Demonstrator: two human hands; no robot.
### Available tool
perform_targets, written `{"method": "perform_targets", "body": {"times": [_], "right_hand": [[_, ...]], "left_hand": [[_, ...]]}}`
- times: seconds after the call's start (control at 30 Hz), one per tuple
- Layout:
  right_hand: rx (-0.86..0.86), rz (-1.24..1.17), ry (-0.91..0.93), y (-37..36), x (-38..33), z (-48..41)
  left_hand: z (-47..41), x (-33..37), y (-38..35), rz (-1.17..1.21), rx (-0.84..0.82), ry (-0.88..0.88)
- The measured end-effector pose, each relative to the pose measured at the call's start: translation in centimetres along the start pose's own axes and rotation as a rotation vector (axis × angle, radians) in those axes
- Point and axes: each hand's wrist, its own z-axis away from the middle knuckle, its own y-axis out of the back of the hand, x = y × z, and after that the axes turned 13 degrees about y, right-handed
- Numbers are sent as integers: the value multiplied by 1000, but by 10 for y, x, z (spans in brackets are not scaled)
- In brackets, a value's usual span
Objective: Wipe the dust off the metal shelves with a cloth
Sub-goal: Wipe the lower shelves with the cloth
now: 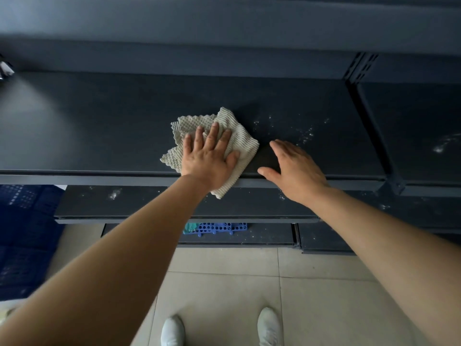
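At the far left, below the level of the hands, a dark blue plastic crate (22,221) with a perforated side stands on the floor. Beside it runs the dark metal shelf (99,121), matt blue-grey, its left half catching a pale sheen of light. Near the middle of the shelf, close to the front edge, lies the cloth (239,138): off-white, crumpled, waffle-textured on its left folds and ribbed in fine lines on its right, with one corner hanging over the shelf's front lip. The left hand (209,156) presses flat on top of the cloth, fingers straight and spread, thumb out to the right, nothing curled round the fabric. Just to the right, the right hand (291,168) rests on the bare shelf at its front edge, fingers loose and slightly apart, holding nothing. Beyond it, white dust specks (306,136) are scattered over the surface. Further right a slotted upright post (361,68) divides this shelf from the neighbouring shelf (424,116), which carries a white dust smear (441,146). Lower down, a second shelf (149,203) also shows white specks, and under it sits a blue perforated rack (219,228) with something teal beside it. White shoes (172,330) stand on the pale floor tiles (224,283).
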Motion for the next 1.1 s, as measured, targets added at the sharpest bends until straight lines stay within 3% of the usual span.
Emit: {"method": "perform_targets", "body": {"times": [0.17,0.3,0.83,1.1], "right_hand": [[16,21,-26,-2,9,2],[49,8,-31,-3,18,0],[109,-3,-123,11,106,35],[43,-56,-80,15,114,37]], "left_hand": [[-17,-42,6,-34,-24,194],[-25,-32,6,-31,-3,265],[-23,154,-8,-9,-59,-49],[-6,135,-10,-3,-35,-64]]}}
